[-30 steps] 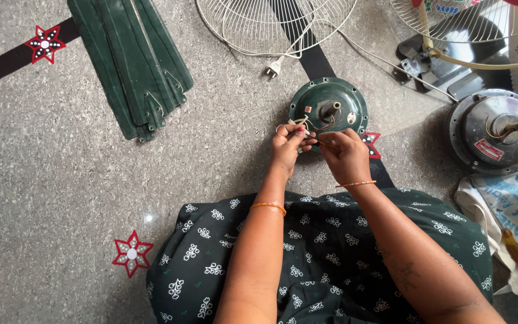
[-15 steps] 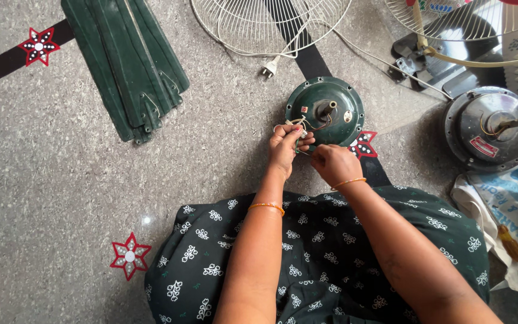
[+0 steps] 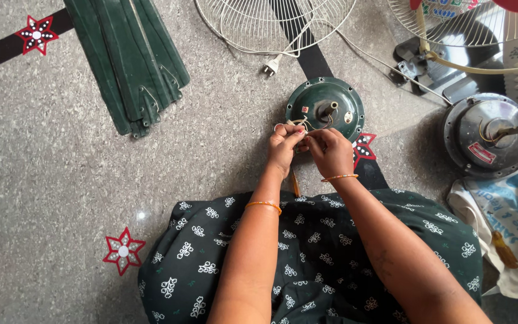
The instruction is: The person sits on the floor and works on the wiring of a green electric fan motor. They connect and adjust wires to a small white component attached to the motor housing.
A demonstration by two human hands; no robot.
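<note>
Now thin pale wires [image 3: 298, 124] are being pinched between the fingertips of both hands, right at the near edge of the green fan motor [image 3: 325, 108] that is lying flat on the speckled floor [image 3: 61, 198]. The left hand [image 3: 284, 146] is being held with its grip pressed together on the wires, and the right hand [image 3: 330, 150] is being held against it, its grip pinched on the same strands. The wires are being drawn from the motor's top, beside its short centre shaft. Green fan blades [image 3: 133, 60] are being left stacked well apart to the left, a white wire guard [image 3: 271, 21] with a plug [image 3: 269, 68] just beyond the motor, and a grey motor [image 3: 488, 135] off to the right.
</note>
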